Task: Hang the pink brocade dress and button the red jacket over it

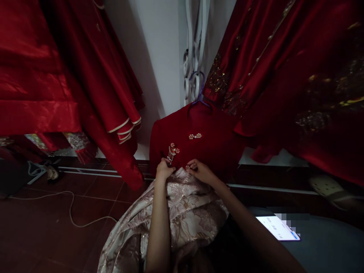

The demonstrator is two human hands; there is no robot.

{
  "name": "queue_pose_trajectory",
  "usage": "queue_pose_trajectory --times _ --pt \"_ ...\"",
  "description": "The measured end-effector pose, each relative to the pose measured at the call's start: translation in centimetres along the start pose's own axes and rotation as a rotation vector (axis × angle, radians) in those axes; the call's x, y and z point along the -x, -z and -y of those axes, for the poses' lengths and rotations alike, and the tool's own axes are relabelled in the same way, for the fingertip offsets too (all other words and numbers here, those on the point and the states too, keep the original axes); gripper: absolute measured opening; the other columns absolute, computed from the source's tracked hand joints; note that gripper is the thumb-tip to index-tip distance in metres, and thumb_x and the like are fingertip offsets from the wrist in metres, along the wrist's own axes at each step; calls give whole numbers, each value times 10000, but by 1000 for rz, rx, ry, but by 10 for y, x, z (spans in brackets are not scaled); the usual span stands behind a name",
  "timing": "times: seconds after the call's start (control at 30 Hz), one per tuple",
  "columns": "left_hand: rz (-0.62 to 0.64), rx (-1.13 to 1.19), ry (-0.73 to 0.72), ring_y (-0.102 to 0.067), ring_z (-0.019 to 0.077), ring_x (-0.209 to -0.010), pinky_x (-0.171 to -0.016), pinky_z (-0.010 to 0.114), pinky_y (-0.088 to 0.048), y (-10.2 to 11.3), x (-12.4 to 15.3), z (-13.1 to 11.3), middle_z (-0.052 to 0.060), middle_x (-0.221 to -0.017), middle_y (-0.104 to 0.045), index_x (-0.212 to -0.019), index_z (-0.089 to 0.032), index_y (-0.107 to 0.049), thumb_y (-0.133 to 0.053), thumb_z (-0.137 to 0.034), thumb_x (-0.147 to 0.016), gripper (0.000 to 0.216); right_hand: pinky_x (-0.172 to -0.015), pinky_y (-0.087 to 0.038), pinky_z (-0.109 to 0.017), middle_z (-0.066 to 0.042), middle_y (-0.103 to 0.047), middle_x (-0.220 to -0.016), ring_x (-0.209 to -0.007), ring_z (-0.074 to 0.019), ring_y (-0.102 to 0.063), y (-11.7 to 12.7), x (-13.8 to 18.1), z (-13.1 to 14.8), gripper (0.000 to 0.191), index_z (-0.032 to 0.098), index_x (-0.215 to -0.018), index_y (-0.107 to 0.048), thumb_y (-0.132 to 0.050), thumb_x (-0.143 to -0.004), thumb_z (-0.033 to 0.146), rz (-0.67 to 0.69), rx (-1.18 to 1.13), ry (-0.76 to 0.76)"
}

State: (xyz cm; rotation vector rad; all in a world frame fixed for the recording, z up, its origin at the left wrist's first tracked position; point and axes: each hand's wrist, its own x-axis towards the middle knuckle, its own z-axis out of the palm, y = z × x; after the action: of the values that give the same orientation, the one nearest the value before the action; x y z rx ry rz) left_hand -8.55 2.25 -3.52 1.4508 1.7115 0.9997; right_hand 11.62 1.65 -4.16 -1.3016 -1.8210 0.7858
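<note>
A red garment [216, 140] hangs from a purple hanger [200, 94] in front of me. A beaded clasp [195, 136] sits at its upper front, and a flower-shaped brooch with hanging bead strands [172, 151] lies to the left. My left hand [165, 170] is closed on the garment's cloth just below the strands; its fingertips are partly hidden. With thumb and fingers, my right hand [202, 172] pinches a small beaded button [187, 167] on the garment's lower front. Pale, shiny patterned fabric [187, 208] is bunched beneath both hands.
Red garments [113, 76] hang on the left, and embellished red ones [264, 57] on the right. White scrolled metalwork [195, 45] rises behind the hanger. A lit phone [278, 227] rests on a grey surface at lower right. A pale cable [72, 208] crosses the tiled floor.
</note>
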Motion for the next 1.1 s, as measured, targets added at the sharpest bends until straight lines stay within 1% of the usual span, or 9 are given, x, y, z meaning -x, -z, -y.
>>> queue_pose_trajectory --times 0.13,0.23,0.5,0.6,0.77,0.83,0.9,1.03,1.1 --pt "157 161 -22 -542 101 -522 -503 242 -466 3 0 7 -25 -725 -566 -877 -206 -455 -722 -153 -544 430 -713 -488 -283 -9 -629 -762 -735 -132 -590 0 0 -3 302 176 -876 -600 -701 -602 255 26 -37 -14" --pt "176 261 22 -553 97 -538 -437 222 -464 5 3 5 -7 -805 -567 -962 -207 -397 -713 -144 -549 523 -673 -478 -256 4 -614 -723 -695 -122 -581 0 0 -1 272 176 -854 -602 -688 -606 247 44 -30 -27" --pt "326 153 -145 -525 81 -558 -489 208 -463 13 10 -4 -30 -724 -547 -915 -182 -514 -707 -209 -578 389 -633 -469 -242 6 -622 -722 -662 -118 -578 3 -1 3 242 173 -779 -584 -688 -563 202 25 -13 -6" --pt "226 -68 -275 -534 97 -591 -605 225 -454 13 13 -13 -36 -645 -559 -772 -180 -555 -703 -203 -570 251 -632 -488 -253 0 -636 -708 -653 -124 -596 6 -2 4 235 166 -772 -586 -700 -577 230 61 -86 -12" --pt "-278 -303 -294 -569 178 -625 -673 312 -433 10 23 -43 11 -619 -573 -717 -201 -534 -641 -246 -653 133 -633 -508 -262 -15 -662 -711 -655 -132 -624 13 -4 3 299 170 -852 -625 -716 -585 267 -3 -115 -72" --pt "-349 -279 -318 -582 189 -643 -681 318 -432 9 27 -53 14 -645 -592 -747 -209 -533 -619 -261 -679 121 -636 -509 -266 -24 -676 -726 -654 -137 -633 18 -6 2 286 176 -861 -641 -705 -605 285 -37 -89 -99" --pt "-219 -205 -372 -588 172 -634 -668 296 -436 8 30 -57 4 -659 -606 -755 -212 -539 -623 -259 -678 123 -647 -511 -277 -34 -690 -756 -671 -149 -643 24 -7 2 240 184 -833 -654 -686 -630 309 -63 -65 -112" --pt "272 2 -440 -598 122 -638 -623 230 -454 4 29 -49 6 -701 -630 -764 -180 -546 -634 -170 -644 149 -681 -511 -293 -40 -703 -798 -732 -172 -658 37 -9 3 204 196 -817 -664 -647 -669 335 -133 -55 -116" --pt "331 87 -431 -603 113 -652 -629 225 -469 3 26 -43 12 -709 -630 -801 -167 -539 -612 -132 -646 175 -680 -507 -290 -40 -706 -805 -745 -179 -661 44 -8 5 205 200 -826 -670 -639 -677 337 -152 -26 -126"
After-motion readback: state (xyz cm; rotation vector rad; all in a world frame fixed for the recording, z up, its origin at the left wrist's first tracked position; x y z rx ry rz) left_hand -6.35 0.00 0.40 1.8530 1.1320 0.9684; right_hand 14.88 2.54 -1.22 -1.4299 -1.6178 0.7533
